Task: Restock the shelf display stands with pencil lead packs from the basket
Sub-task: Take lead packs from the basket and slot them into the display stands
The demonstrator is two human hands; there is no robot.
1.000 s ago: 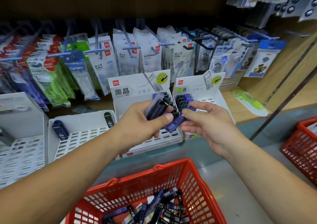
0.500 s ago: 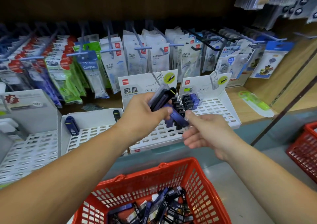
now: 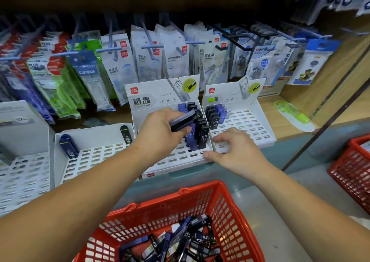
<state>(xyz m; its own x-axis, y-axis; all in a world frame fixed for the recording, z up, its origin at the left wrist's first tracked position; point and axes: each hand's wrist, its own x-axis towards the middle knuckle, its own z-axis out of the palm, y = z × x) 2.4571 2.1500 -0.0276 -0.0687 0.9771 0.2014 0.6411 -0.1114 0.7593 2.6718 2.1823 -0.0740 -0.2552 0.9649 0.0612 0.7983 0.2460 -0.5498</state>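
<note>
My left hand (image 3: 160, 131) grips a small bundle of pencil lead packs (image 3: 183, 120) above the middle white display stand (image 3: 176, 159). Several blue and black packs stand upright in that stand's right-hand slots, the front ones being a blue pack (image 3: 191, 141) and a black HB 0.5 pack (image 3: 203, 139). My right hand (image 3: 236, 151) holds nothing; its fingers rest on the front right corner of the middle stand. The right stand (image 3: 250, 125) holds several packs at its back left. The red basket (image 3: 226, 205) below contains many loose packs (image 3: 180, 241).
A third white stand (image 3: 90, 157) at the left holds two dark packs lying flat. Another white stand (image 3: 24, 171) sits at the far left. Hanging stationery packets (image 3: 152, 59) fill the hooks behind. A green item (image 3: 292, 114) lies on the wooden shelf. A second red basket (image 3: 354, 171) stands at the right.
The blue pack that my right hand pinched now stands in the middle stand. My right hand has let go and dropped to the stand's front corner. My left hand keeps its bundle.
</note>
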